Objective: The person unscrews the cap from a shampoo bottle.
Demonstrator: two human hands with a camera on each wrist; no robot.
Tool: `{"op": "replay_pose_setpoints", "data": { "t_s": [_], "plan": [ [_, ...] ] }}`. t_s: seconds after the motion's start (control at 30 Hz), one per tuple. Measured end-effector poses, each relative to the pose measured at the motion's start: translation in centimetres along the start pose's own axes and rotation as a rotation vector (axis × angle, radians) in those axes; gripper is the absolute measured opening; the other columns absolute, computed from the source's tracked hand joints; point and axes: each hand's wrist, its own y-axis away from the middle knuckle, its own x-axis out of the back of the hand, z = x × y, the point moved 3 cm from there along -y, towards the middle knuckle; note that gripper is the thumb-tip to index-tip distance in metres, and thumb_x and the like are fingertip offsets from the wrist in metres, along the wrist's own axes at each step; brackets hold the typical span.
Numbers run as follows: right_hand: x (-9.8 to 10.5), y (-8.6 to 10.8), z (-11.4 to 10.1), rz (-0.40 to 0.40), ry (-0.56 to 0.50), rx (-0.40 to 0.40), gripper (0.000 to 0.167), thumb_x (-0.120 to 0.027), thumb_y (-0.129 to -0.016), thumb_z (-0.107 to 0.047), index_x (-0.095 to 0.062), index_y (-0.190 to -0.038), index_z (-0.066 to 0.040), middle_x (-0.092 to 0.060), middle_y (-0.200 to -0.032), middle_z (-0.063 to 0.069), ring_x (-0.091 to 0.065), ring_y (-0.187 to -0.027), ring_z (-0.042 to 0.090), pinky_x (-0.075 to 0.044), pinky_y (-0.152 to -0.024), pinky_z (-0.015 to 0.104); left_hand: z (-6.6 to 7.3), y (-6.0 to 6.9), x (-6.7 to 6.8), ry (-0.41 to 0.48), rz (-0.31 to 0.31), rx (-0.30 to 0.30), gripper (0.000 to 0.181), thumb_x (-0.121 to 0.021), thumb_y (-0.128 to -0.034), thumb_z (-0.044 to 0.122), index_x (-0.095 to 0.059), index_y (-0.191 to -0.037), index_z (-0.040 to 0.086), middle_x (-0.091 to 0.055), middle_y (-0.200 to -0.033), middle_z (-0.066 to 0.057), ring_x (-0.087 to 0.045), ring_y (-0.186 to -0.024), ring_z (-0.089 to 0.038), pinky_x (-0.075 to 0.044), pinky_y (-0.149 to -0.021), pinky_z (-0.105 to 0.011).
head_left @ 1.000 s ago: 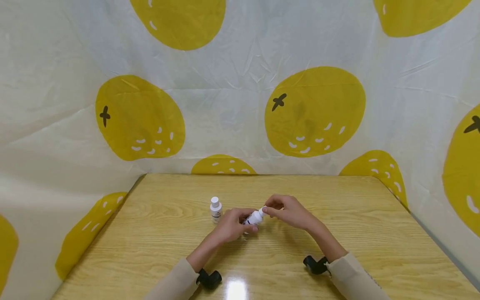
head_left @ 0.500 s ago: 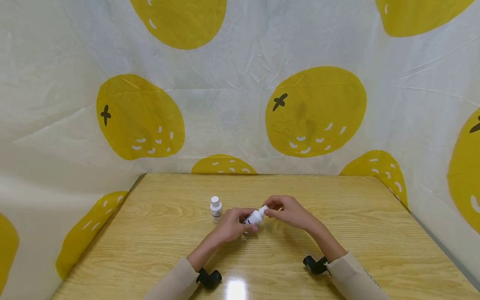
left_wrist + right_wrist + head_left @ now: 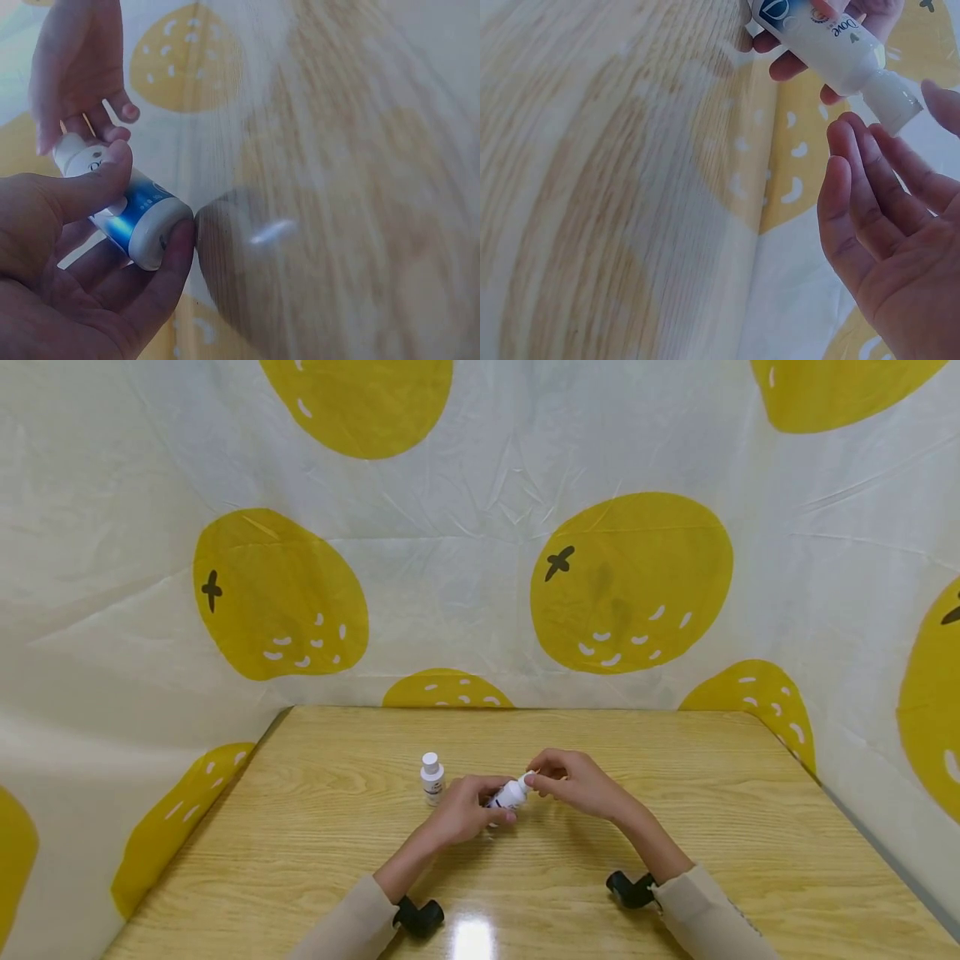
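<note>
Tilted over the table (image 3: 262, 827), the bottle (image 3: 836, 54) strikes me as light, slick and squeezable, best held round the body, which my left hand (image 3: 465, 812) grips while my right hand (image 3: 579, 785) pinches the cap (image 3: 892, 102).

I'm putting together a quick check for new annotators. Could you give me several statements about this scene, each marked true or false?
1. The left hand grips a white bottle. True.
2. The gripped bottle stands upright on the table. False: it is held tilted, its cap toward the right hand.
3. A second bottle stands upright on the table. True.
4. The second bottle has lost its cap. False: a white cap is on it.
5. The yellow fruit print is on the cloth beyond the table. True.
6. The sleeves are black. False: both sleeves are beige.
</note>
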Motion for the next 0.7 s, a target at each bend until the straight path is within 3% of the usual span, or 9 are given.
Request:
{"op": "replay_pose_setpoints", "data": {
  "t_s": [0.17,0.37,0.5,0.7],
  "plan": [
    [-0.06,0.01,-0.03,-0.004,-0.002,0.02,0.021,-0.067,-0.102,-0.026,-0.072,-0.112,-0.008,-0.074,-0.099,0.016,-0.069,-0.089,0.034,-0.054,-0.071,0.028,0.0,0.06,-0.02,-0.002,-0.001,0.002,0.037,-0.083,-0.0884,0.023,-0.076,-0.124,0.025,-0.077,-0.111,0.004,-0.067,-0.092,-0.006,-0.053,-0.079,-0.027],
    [-0.05,-0.09,-0.15,-0.009,0.022,0.064,0.022,-0.069,-0.1,-0.017,-0.072,-0.117,-0.004,-0.074,-0.1,0.009,-0.066,-0.086,0.019,-0.053,-0.073,0.026,0.09,0.13,-0.01,-0.008,-0.001,0.008,0.037,-0.083,-0.0886,0.023,-0.076,-0.125,0.025,-0.077,-0.111,0.004,-0.066,-0.092,-0.007,-0.052,-0.079,-0.028],
    [-0.04,-0.13,-0.06,-0.016,0.023,0.095,0.026,-0.07,-0.098,-0.012,-0.069,-0.122,0.0,-0.073,-0.103,0.011,-0.066,-0.086,0.015,-0.054,-0.071,0.026,0.08,0.1,-0.03,-0.016,0.001,0.005,0.038,-0.083,-0.0882,0.023,-0.075,-0.126,0.025,-0.077,-0.111,0.003,-0.065,-0.09,-0.007,-0.052,-0.078,-0.027],
    [-0.04,-0.16,0.01,0.006,0.023,0.055,0.032,-0.071,-0.099,-0.021,-0.067,-0.127,-0.006,-0.074,-0.104,0.014,-0.069,-0.086,0.02,-0.056,-0.072,0.027,0.13,0.03,-0.02,-0.032,0.002,0.003,0.04,-0.083,-0.088,0.023,-0.075,-0.127,0.024,-0.077,-0.109,0.003,-0.065,-0.09,-0.005,-0.051,-0.077,-0.025]
  ]
}}
